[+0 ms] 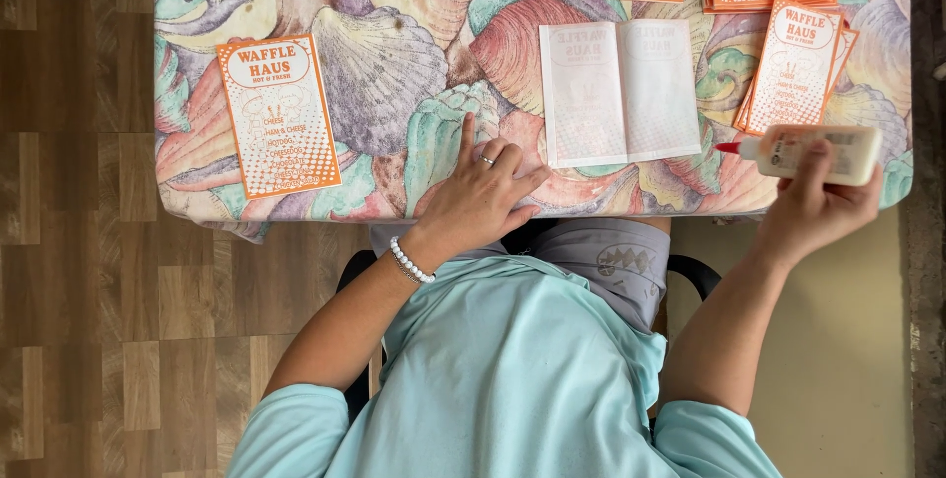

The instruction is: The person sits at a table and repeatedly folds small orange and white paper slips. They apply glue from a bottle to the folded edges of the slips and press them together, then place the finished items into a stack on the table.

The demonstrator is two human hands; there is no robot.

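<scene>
- Where the shell-patterned surface point(394, 54) meets the seated person, the left hand point(480, 197) rests flat on the cloth, released, forefinger extended.
- Right hand point(813, 207): grasping a white glue bottle point(813, 151), held sideways over the near right edge, red tip pointing left.
- Two blank white sheets point(619, 92): side by side, just left of the bottle tip, between the hands.
- Orange printed card point(279, 115): alone, far left.
- Orange card stacks point(796, 64): right and far edge.
</scene>
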